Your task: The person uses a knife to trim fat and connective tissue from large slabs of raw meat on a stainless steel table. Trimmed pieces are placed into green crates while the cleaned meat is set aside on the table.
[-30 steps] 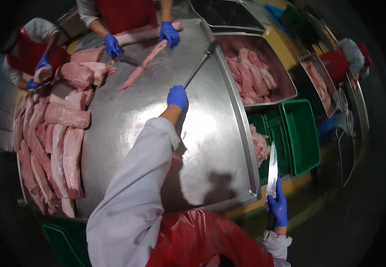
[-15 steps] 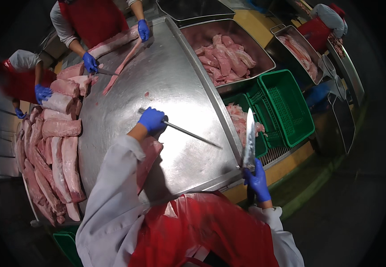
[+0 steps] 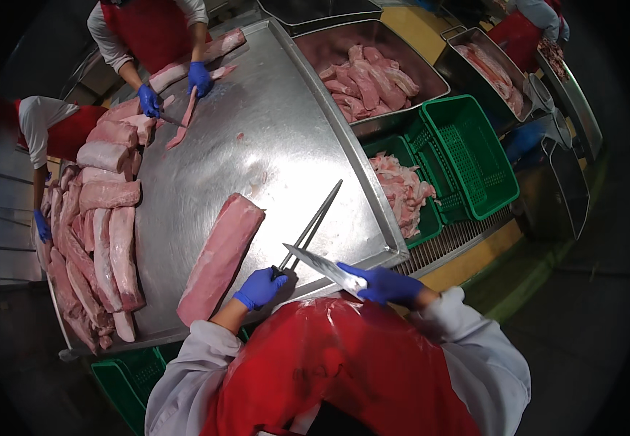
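My blue-gloved left hand (image 3: 257, 289) is closed on the handle of a long steel sharpening rod (image 3: 313, 224), which points up and to the right over the metal table. My blue-gloved right hand (image 3: 389, 285) grips a knife (image 3: 318, 264); its blade points left and crosses the lower part of the rod, though I cannot tell if they touch. A long pale-pink slab of meat (image 3: 220, 256) lies alone to the left of both hands on the steel table (image 3: 257, 123).
Piled meat (image 3: 104, 247) covers the table's left side. Two co-workers (image 3: 144, 33) (image 3: 68, 127) work along the far and left sides. On the right stand a steel tub of meat (image 3: 369, 83), green crates (image 3: 467, 156) with trimmings (image 3: 398, 192), another tray (image 3: 485, 69) and a further worker (image 3: 518, 40).
My left hand has come back down toward me with the rod, uncovering the slab. My right hand has brought the knife leftward across the rod. The co-workers' hands have shifted.
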### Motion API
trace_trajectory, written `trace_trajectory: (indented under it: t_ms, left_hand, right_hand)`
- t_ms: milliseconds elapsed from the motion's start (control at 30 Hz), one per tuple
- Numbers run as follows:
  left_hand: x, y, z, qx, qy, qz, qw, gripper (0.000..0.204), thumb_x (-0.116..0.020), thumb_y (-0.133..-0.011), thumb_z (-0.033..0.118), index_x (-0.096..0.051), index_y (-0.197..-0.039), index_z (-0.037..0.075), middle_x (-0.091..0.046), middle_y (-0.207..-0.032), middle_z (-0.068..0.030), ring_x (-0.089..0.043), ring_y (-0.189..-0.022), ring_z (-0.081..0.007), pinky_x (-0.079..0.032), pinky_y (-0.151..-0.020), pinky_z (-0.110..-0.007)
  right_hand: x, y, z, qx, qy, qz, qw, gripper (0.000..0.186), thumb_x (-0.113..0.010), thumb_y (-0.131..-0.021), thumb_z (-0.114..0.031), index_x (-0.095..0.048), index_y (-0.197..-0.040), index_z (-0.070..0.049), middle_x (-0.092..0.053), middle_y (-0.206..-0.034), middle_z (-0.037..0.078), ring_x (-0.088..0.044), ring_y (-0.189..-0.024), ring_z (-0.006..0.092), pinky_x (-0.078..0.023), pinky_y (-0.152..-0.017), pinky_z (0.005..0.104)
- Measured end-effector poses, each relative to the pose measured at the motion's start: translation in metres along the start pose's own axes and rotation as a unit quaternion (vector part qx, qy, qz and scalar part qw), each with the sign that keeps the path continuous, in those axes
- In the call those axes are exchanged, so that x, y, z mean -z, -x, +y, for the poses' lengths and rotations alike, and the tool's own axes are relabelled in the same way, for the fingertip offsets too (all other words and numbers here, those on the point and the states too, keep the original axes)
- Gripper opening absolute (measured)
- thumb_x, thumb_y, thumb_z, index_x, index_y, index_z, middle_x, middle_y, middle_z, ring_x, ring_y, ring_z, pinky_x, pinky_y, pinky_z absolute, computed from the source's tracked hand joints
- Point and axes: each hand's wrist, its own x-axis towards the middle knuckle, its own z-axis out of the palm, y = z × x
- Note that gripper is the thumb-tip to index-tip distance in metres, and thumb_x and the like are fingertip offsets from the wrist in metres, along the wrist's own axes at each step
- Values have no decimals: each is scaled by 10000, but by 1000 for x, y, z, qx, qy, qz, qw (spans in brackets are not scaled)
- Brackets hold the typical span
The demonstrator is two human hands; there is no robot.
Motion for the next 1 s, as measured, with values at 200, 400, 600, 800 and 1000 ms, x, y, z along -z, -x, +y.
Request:
trace_trajectory:
  t_ms: [200,400,600,800,1000]
  left_hand:
    - [-23,19,18,-5,70,6,998,403,-582,-959,355,-647,-1006,-40,-675,-820,-207,-653,-706,-339,-514,-639,-412]
    - [-21,38,29,33,585,-90,805,357,-486,-1027,375,-535,-824,85,-504,-634,-29,-475,-497,-151,-424,-484,-300]
    - [14,98,64,-61,656,-67,749,313,-505,-1021,354,-539,-872,81,-504,-684,-41,-490,-554,-151,-433,-525,-302]
    - [77,160,49,-90,-14,317,944,214,-620,-935,246,-629,-950,33,-645,-780,-125,-636,-668,-270,-516,-626,-379]
    - [54,115,79,-99,-227,253,935,147,-638,-889,223,-648,-924,81,-663,-846,-196,-636,-742,-406,-504,-643,-473]
  right_hand:
    - [80,-216,-17,-81,239,325,911,722,-513,-940,-212,-144,-1559,-191,-664,-849,292,-663,-760,444,-525,-707,526]
    - [28,-149,-77,192,165,241,937,670,-538,-970,-246,-214,-1556,-262,-651,-1025,220,-645,-886,427,-531,-761,491]
    - [26,-86,-72,244,391,104,881,467,-616,-925,-277,-534,-1372,-171,-615,-980,150,-653,-823,333,-529,-738,416]
    - [174,20,33,177,429,477,747,195,-536,-990,-131,-637,-1093,-1,-682,-847,66,-624,-683,108,-502,-590,305]
    - [56,-45,-149,219,178,455,845,150,-553,-978,-127,-566,-888,-7,-575,-637,153,-569,-536,288,-442,-520,379]
